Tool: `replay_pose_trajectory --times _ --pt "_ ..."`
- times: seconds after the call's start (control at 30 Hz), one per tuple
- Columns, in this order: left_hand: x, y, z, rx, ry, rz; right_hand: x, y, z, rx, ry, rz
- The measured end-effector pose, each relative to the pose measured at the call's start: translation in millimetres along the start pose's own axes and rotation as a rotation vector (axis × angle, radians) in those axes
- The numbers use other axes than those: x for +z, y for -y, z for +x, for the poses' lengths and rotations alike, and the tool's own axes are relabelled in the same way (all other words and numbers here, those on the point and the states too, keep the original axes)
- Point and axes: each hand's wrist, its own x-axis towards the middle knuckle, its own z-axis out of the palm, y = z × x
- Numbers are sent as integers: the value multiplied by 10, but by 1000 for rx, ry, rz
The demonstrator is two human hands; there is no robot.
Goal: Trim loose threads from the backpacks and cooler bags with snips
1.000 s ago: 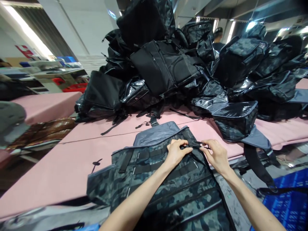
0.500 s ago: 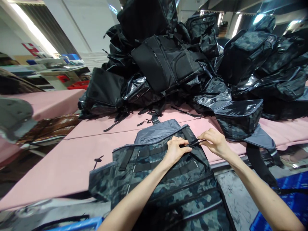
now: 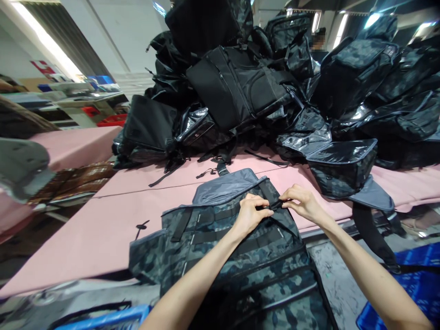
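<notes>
A dark camouflage backpack (image 3: 285, 261) lies before me over the edge of the pink table, its grey-lined flap (image 3: 225, 185) spread out at the far end. Near the bag's upper right corner, my left hand (image 3: 253, 213) is closed in a pinch on a black buckle (image 3: 276, 205). My right hand (image 3: 302, 202) pinches a black strap from the right, close to the left fingertips. Fingers partly hide the small black parts between the two hands, so their exact shape is unclear.
A high pile of black and camouflage backpacks (image 3: 237, 87) covers the table's (image 3: 113, 229) far side. To the right sits an open camouflage bag (image 3: 343, 169). Blue crates (image 3: 412, 279) stand below on both sides. A person (image 3: 319, 43) is in the background.
My right hand has come slightly left, so the gap between my fingertips is smaller. The left hand keeps its pinch in nearly the same place.
</notes>
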Motion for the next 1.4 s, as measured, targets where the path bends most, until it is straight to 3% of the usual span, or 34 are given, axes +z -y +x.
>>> replay_pose_trajectory --times 0.1,0.23,0.3,0.4,0.53,0.87,0.93,1.1,1.4 --pt "-4 -30 -6 12 7 -31 46 30 -13 90 -1 182" --pt "-3 -50 -12 -15 -4 -49 132 103 -88 194 52 590" --pt "-9 -45 -15 -50 -6 -84 145 102 -143 264 -75 655" --pt "-27 -34 -16 -83 17 -131 118 67 -242 364 -290 393" --pt "-51 -42 -12 -86 55 -141 90 122 -359 221 -216 22" --pt "-55 -48 -12 -107 66 -143 167 322 -280 -21 -215 -358" --pt "-55 -38 -9 -123 65 -141 172 321 -300 -31 -235 -368" --pt "-64 -16 -1 -114 78 -135 111 354 -349 44 -322 -146" --pt "-72 -42 -5 -110 80 -118 171 387 -320 45 -210 -247"
